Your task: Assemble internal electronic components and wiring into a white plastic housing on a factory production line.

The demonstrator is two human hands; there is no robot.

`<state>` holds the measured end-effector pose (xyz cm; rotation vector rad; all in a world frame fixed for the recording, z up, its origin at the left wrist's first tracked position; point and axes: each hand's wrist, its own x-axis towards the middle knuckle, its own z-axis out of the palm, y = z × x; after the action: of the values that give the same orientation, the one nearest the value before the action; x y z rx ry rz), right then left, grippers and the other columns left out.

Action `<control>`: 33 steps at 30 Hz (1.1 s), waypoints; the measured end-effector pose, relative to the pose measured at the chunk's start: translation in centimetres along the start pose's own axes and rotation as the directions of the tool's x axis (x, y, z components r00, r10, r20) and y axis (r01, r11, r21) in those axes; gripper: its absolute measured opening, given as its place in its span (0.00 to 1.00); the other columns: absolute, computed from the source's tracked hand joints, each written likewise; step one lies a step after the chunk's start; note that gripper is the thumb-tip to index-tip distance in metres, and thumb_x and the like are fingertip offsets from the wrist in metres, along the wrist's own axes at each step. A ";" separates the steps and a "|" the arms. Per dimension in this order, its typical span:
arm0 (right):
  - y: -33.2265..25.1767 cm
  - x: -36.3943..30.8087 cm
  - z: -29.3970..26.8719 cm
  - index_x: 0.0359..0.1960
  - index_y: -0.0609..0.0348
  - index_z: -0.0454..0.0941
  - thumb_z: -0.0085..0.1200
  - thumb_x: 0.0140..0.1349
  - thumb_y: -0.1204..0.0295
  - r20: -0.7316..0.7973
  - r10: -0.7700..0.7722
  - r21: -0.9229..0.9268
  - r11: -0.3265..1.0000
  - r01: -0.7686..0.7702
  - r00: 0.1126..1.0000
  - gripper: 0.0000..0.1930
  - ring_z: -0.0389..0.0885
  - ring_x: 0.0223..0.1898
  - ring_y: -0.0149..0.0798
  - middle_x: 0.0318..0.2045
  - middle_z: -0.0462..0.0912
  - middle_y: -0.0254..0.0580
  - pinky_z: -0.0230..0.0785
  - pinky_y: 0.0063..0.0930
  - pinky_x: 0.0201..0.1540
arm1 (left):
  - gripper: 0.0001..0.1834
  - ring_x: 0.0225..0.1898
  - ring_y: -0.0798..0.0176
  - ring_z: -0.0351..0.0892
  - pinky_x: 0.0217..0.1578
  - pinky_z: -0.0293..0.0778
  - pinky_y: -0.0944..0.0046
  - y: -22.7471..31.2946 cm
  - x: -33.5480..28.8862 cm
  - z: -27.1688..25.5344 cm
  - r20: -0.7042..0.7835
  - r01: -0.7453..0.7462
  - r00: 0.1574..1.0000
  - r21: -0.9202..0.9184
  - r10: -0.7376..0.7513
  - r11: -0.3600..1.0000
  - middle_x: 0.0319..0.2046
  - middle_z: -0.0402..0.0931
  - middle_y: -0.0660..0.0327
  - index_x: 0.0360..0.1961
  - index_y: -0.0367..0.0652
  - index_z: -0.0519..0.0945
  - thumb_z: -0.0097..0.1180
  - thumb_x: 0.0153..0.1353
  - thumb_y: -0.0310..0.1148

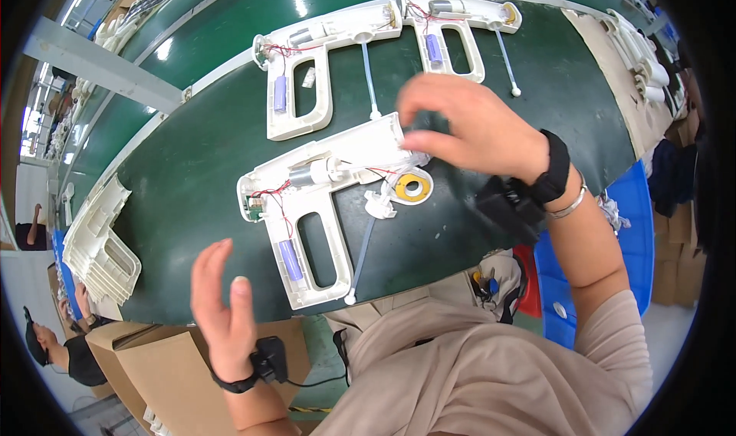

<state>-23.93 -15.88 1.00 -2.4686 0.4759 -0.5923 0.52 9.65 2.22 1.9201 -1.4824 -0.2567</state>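
Nearest on the green work surface lies an open white gun-shaped housing half (337, 240) with a looped handle. Inside it sit a silver motor (308, 174), red wires, a small green circuit board (254, 204) and a purple battery cell (290, 259). Beside its barrel lies a white round part with a yellow ring (412, 188). A white bracket (379, 204) rests close by, with a thin pale rod (362, 259) below it. My right hand (479, 125) is curved at the barrel's end, thumb and fingertips apart, nothing visible between them. Off the handle's left side, my left hand (222, 302) is open and empty.
Two similar filled housing halves (323, 91) (479, 49) lie farther back, each with a rod. Stacked white shells (100, 244) sit at the left, and more white parts (648, 68) at the far right. A cardboard box (169, 367) and a blue bin (640, 236) flank me. Another person (77, 355) is at left.
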 end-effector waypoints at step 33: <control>-4.4 -3.3 5.7 0.42 0.65 0.71 0.57 0.58 0.69 -0.357 0.449 0.542 0.814 -0.210 0.819 0.15 0.75 0.35 0.39 0.36 0.74 0.46 0.68 0.30 0.38 | 0.15 0.27 0.54 0.78 0.31 0.73 0.61 6.5 10.1 9.6 0.244 -0.535 0.821 0.011 0.516 0.845 0.25 0.77 0.51 0.38 0.32 0.77 0.59 0.46 0.20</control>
<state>-22.95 -8.51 -1.73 -1.6926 0.8296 -1.0244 -6.34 -4.04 1.59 1.4885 -2.1447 -0.1706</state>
